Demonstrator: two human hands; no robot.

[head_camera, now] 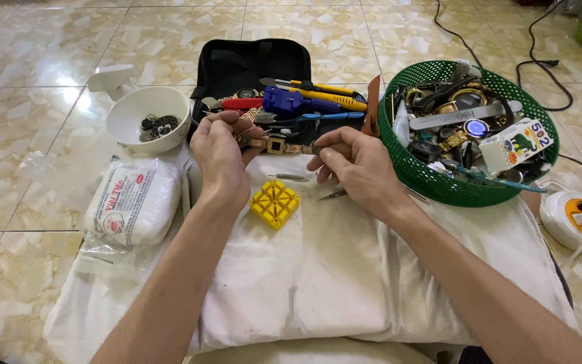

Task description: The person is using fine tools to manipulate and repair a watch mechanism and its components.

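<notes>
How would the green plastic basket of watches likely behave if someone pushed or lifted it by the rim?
The green basket is heaped with watches and metal bands, so it is probably heavy for its size and would drag rather than glide. Part of it sits on the white cloth, which would likely bunch up. Its mesh wall looks thin, so the rim may flex when lifted.

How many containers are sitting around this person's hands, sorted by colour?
White bowl: 1
Green basket: 1
Black tool case: 1
Total: 3

The left hand and right hand hold a gold watch between them, above a yellow block.
</notes>
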